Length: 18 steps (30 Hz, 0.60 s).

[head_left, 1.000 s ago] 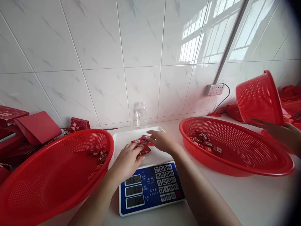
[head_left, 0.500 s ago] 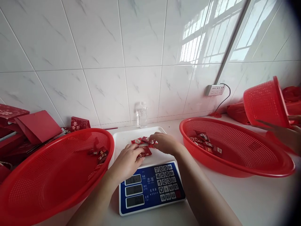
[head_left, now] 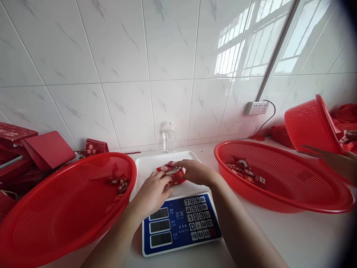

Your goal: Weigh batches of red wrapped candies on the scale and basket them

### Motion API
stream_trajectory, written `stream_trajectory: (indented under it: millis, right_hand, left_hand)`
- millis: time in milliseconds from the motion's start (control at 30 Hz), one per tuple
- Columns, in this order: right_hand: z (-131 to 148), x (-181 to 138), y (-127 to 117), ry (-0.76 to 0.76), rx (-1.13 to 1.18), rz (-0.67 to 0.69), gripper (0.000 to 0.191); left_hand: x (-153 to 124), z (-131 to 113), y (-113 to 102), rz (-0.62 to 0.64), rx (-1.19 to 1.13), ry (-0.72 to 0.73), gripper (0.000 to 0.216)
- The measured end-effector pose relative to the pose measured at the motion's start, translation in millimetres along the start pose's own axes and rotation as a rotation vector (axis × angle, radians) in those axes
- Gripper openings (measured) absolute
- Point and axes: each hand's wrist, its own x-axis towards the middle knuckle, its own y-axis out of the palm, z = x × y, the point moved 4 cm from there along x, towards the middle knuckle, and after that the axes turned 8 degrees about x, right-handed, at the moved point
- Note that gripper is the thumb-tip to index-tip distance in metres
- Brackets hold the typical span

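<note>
A blue electronic scale [head_left: 181, 222] with a white weighing tray [head_left: 147, 163] stands in front of me. Small red wrapped candies [head_left: 170, 172] lie heaped on the tray. My left hand [head_left: 152, 193] rests on the tray's near edge, fingers curled against the heap. My right hand [head_left: 195, 172] comes in from the right, fingers closed round the candies. Both hands press the pile together from either side.
A large red mesh basket [head_left: 41, 223] on the left holds a few candies [head_left: 118, 183]; another red basket [head_left: 306, 201] on the right holds several. Another person's hand [head_left: 331, 160] holds a tilted red colander [head_left: 309, 124] at far right. Red boxes [head_left: 41, 150], a clear bottle [head_left: 170, 137], a wall socket [head_left: 256, 107].
My right hand has drawn the candies toward my left hand, bunching them into a tighter heap. The colander at far right has shifted a little.
</note>
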Motion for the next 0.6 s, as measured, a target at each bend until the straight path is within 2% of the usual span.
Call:
stream_trajectory:
  millis: [133,333,400,500,600]
  right_hand:
    - [3,-1,-1,0.003,-0.011,-0.005,0.045]
    - [2,3,4,-0.014,-0.020,0.023,0.036]
    - [4,3,1,-0.029,-0.010,-0.004,0.033]
    - [7,-1,-7,-0.030,-0.002,-0.064,0.034]
    - [9,-7,-13,-0.026,0.002,-0.097,0.037]
  left_hand:
    - [1,0,0,-0.009,0.000,0.005,0.041]
    - [-2,-5,-4,-0.038,-0.019,0.010,0.030]
    - [-4,-7,-15,-0.115,-0.050,-0.004,0.028]
    - [-11,-4,-45,-0.219,-0.008,-0.059,0.028]
    - [-18,20,-80,-0.256,0.012,-0.209,0.030]
